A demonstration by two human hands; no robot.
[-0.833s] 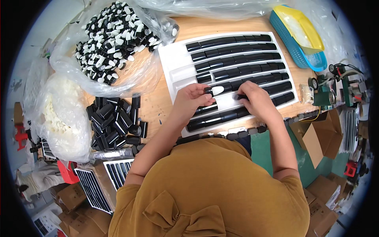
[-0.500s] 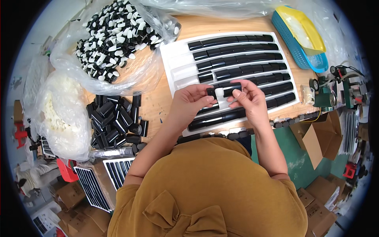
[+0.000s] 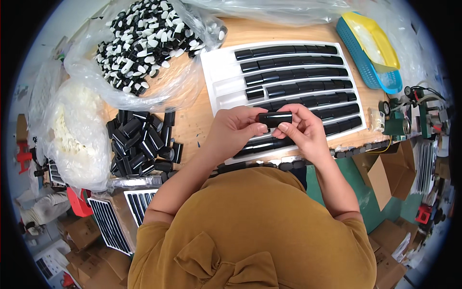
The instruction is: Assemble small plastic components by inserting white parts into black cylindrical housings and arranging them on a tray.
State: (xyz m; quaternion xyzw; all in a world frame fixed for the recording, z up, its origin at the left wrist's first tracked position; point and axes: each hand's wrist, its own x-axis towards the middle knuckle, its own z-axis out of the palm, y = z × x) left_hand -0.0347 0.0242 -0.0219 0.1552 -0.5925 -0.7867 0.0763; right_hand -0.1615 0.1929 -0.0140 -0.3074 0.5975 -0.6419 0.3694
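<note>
You hold a short black block [image 3: 275,119] between both hands, just above the near edge of the white tray [image 3: 219,77]. Your left hand [image 3: 235,129] pinches the block's left end, thumb and fingers closed narrow on it; your right hand [image 3: 302,130] grips its right end the same way, fingers curled around it.

The white tray lies on the wooden tabletop [image 3: 192,120] with long slots running across it. Most slots are filled with rows of black blocks [image 3: 298,72]; the left ends of the middle slots are bare white.

To the left of your left hand, a loose pile of black blocks [image 3: 142,142] lies on the tabletop. Beyond it, at the far left, a clear plastic bag [image 3: 168,91] is open and heaped with small black-and-white pieces [image 3: 144,38]. Nearer to you on the left sits another clear bag of white pieces [image 3: 72,130].

At the far right a blue basket [image 3: 365,67] stands tilted with a yellow basket [image 3: 375,38] nested in it. Below the tabletop's right edge are open brown cardboard boxes [image 3: 385,178]. At your lower left, more white trays with black rows [image 3: 110,221] are stacked.
</note>
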